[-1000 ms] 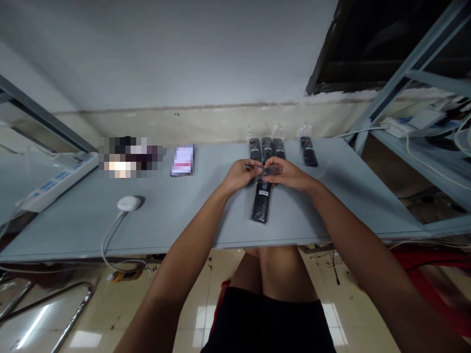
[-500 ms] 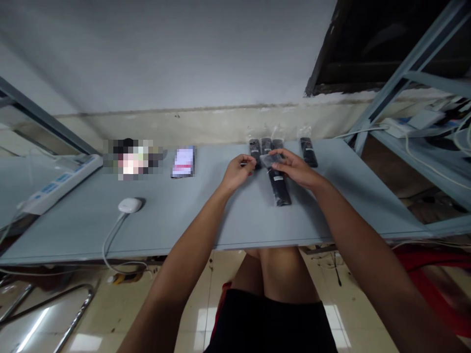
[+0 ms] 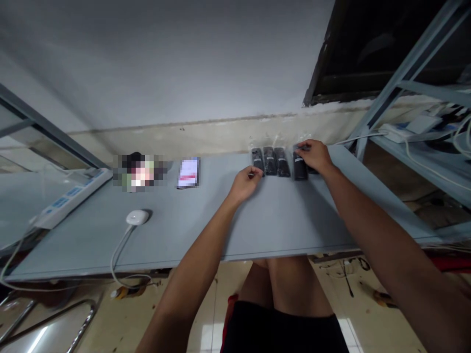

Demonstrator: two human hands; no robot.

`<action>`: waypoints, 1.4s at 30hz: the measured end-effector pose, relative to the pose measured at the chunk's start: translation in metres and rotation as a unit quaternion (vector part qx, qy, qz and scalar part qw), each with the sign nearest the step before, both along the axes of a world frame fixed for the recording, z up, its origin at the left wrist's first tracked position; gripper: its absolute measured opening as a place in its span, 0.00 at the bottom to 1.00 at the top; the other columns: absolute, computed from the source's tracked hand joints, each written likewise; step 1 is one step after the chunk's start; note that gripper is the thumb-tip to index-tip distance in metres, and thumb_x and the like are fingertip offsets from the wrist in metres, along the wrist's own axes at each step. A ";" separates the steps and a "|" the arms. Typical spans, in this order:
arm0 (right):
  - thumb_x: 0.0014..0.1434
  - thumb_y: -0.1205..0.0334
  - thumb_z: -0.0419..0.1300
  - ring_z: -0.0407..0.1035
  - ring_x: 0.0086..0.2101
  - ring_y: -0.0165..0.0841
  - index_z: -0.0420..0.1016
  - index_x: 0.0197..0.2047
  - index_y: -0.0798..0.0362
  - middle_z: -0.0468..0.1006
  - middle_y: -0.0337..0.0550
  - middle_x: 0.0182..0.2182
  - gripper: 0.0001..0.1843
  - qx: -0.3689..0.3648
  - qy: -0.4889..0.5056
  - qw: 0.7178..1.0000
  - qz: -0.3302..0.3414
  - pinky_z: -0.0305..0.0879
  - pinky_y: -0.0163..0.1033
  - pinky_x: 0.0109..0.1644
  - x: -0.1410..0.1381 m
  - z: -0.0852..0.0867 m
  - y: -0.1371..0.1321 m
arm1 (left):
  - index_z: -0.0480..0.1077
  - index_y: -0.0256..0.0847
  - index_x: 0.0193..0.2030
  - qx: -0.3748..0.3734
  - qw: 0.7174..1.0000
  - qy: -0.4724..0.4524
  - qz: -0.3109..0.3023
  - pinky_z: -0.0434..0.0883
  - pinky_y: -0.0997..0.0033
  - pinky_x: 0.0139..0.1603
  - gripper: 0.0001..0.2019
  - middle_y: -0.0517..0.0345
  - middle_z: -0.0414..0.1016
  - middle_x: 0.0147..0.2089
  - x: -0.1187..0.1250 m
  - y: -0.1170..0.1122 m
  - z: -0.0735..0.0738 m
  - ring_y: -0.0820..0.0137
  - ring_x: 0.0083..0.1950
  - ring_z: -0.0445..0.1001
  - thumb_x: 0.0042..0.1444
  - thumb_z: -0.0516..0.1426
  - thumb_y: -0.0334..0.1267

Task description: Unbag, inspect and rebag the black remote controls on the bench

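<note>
Three black remote controls in clear plastic bags lie side by side at the back of the grey table [image 3: 228, 215], the leftmost [image 3: 257, 161], the middle one [image 3: 270, 161] and the third [image 3: 282, 163]. My left hand [image 3: 245, 184] is just in front of the leftmost, fingers pinched on a small silver object [image 3: 250, 174]. To the right, my right hand [image 3: 314, 157] grips the top of a fourth bagged remote [image 3: 300, 165]. Another bagged remote [image 3: 313, 170] lies mostly hidden beneath that hand.
A white power strip [image 3: 73, 198] lies at the left, and a round white device [image 3: 137, 217] trails a cable over the table's front edge. A pixelated pile [image 3: 140, 172] and a flat phone-like item [image 3: 189, 172] stand at the back. Metal shelving [image 3: 405, 83] frames the right.
My right hand has carried the bagged remote from the front of the table to the right end of the back row. My left hand has barely moved, and the view has tilted slightly.
</note>
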State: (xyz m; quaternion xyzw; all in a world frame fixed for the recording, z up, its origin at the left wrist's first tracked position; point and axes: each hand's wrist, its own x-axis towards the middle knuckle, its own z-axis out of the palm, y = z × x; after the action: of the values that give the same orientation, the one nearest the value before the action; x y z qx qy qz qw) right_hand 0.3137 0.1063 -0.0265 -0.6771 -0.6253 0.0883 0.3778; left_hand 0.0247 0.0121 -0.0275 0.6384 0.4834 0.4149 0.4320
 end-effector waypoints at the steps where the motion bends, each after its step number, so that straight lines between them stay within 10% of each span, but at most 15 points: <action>1: 0.57 0.63 0.69 0.79 0.47 0.46 0.86 0.44 0.56 0.86 0.53 0.44 0.12 -0.013 -0.022 1.000 -0.001 0.73 0.51 0.58 -0.001 0.000 0.006 | 0.75 0.39 0.42 0.001 1.000 -0.002 0.002 0.71 0.69 0.45 0.06 0.54 0.77 0.40 0.000 0.000 0.000 0.71 0.38 0.72 0.64 0.59 0.38; 10: 0.63 0.64 0.65 0.71 0.57 0.53 0.87 0.40 0.59 0.81 0.64 0.50 0.09 -0.060 -0.218 0.973 0.035 0.65 0.54 0.65 -0.004 0.010 0.015 | 0.75 0.39 0.42 -0.008 1.000 0.006 0.018 0.70 0.70 0.43 0.04 0.56 0.77 0.38 0.001 -0.002 0.002 0.71 0.37 0.72 0.60 0.60 0.33; 24: 0.56 0.55 0.72 0.80 0.52 0.58 0.84 0.46 0.59 0.84 0.71 0.46 0.18 -0.143 -0.147 0.978 0.033 0.75 0.53 0.52 -0.074 0.018 0.001 | 0.76 0.38 0.43 0.018 0.999 0.026 -0.006 0.70 0.70 0.47 0.08 0.55 0.79 0.40 0.002 -0.002 0.002 0.71 0.38 0.75 0.61 0.57 0.27; 34: 0.45 0.59 0.77 0.78 0.32 0.45 0.77 0.31 0.50 0.79 0.49 0.26 0.14 -0.240 0.108 0.963 0.062 0.73 0.47 0.34 -0.065 0.021 0.004 | 0.76 0.38 0.44 0.034 0.999 0.025 -0.014 0.71 0.68 0.51 0.06 0.53 0.81 0.43 0.002 -0.002 -0.001 0.70 0.42 0.76 0.63 0.57 0.30; 42: 0.53 0.48 0.72 0.75 0.30 0.35 0.70 0.36 0.47 0.80 0.39 0.30 0.18 -0.163 0.488 0.840 0.173 0.65 0.35 0.26 -0.063 0.020 -0.052 | 0.72 0.36 0.56 -0.006 1.000 -0.011 0.007 0.73 0.67 0.49 0.23 0.46 0.80 0.51 0.005 -0.006 0.002 0.68 0.44 0.77 0.59 0.69 0.45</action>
State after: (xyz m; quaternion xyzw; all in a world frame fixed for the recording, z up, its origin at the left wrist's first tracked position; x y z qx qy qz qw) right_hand 0.2505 0.0542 -0.0062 -0.4793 -0.4432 0.5721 0.4966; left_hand 0.0302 0.0062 -0.0256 0.6279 0.4853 0.4219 0.4384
